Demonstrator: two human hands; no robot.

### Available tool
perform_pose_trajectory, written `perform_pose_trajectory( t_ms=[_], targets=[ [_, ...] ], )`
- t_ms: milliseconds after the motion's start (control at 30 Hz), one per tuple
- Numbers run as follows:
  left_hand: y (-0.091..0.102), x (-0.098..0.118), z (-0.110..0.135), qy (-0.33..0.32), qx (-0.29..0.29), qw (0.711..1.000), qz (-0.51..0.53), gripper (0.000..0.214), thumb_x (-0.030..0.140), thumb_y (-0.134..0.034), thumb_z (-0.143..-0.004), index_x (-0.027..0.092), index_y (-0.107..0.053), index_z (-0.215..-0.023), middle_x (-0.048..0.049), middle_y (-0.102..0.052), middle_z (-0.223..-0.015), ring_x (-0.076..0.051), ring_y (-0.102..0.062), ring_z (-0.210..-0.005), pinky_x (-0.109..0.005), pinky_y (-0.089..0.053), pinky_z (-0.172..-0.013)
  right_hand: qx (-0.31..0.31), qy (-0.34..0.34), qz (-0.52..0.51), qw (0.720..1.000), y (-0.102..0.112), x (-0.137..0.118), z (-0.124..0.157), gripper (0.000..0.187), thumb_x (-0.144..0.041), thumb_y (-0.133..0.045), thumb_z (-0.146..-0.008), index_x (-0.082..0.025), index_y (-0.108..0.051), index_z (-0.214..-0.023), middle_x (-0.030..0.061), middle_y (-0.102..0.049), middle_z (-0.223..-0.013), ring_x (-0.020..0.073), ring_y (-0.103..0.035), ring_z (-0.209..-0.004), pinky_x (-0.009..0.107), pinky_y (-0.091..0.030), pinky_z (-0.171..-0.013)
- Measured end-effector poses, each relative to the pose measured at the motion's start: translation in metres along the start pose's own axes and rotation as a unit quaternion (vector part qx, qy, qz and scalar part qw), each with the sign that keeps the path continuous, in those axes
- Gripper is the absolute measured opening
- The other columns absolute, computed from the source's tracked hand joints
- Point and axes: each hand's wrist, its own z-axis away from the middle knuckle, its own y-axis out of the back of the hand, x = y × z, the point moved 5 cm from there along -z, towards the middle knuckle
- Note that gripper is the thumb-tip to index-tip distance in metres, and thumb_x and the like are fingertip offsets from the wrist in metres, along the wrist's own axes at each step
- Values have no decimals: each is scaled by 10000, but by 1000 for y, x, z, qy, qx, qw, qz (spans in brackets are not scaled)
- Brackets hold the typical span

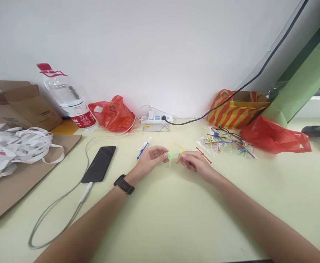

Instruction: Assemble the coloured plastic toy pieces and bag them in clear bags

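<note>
My left hand [152, 157], with a black watch [124, 184] on its wrist, pinches a small green cable tie [170, 157] at its fingertips above the pale green table [160, 219]. My right hand [193, 162] hovers just to the right of it with curled fingers; a thin dark strip seems to run under them, but I cannot name it. Blue and white ties [143, 148] lie behind my left hand. A yellow tie [180, 147] and a red tie [203, 155] lie behind my right hand.
A clear bag of coloured ties [225, 144] with glasses on it lies right of centre. A black phone [99, 163] on a grey cable lies to the left. Along the wall stand a power strip [157, 118], red bags [113, 114], a water bottle [69, 98], and cardboard with white straps [11, 142].
</note>
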Motion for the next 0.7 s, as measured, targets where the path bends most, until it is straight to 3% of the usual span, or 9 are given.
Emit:
perform_pose_trajectory(
  t_ms=[233, 467, 600, 700],
  targets=[
    [0, -1, 0, -9, -11, 1000, -8, 329, 422, -836, -848, 163, -750, -1031, -72, -737, -946, -181, -700, -807, -334, -567, -802, -20, 27, 62, 998, -4, 1, 0, 403, -514, -617, -957, -178, -792, -1093, -10, -507, -678, 135, -405, -619, 287, -287, -572],
    [1, -6, 0, -13, -30, 999, -10, 343, 421, -802, -884, 179, -738, -1119, -73, -743, -992, -189, -711, -852, -347, -562, -845, -18, 27, 78, 996, -4, 1, 1, 387, -515, -625, -966, -183, -776, -1096, -11, -538, -702, 134, -419, -623, 286, -296, -579],
    [3, -8, -2, 10, -8, 1000, 2, 323, 410, -781, -895, 189, -741, -1127, -63, -747, -974, -191, -716, -867, -346, -551, -860, 93, 70, 106, 988, 18, -4, -1, 351, -524, -638, -960, -193, -754, -951, 20, -602, -726, 172, -522, -678, 304, -382, -625],
    [7, -13, -6, 48, 29, 997, 58, 342, 471, -773, -864, 163, -745, -1011, -76, -753, -958, -224, -742, -866, -381, -568, -869, 204, 113, 208, 950, 41, -4, -3, 344, -530, -601, -978, -213, -734, -967, 70, -693, -861, 218, -585, -756, 349, -449, -698]
  ],
)
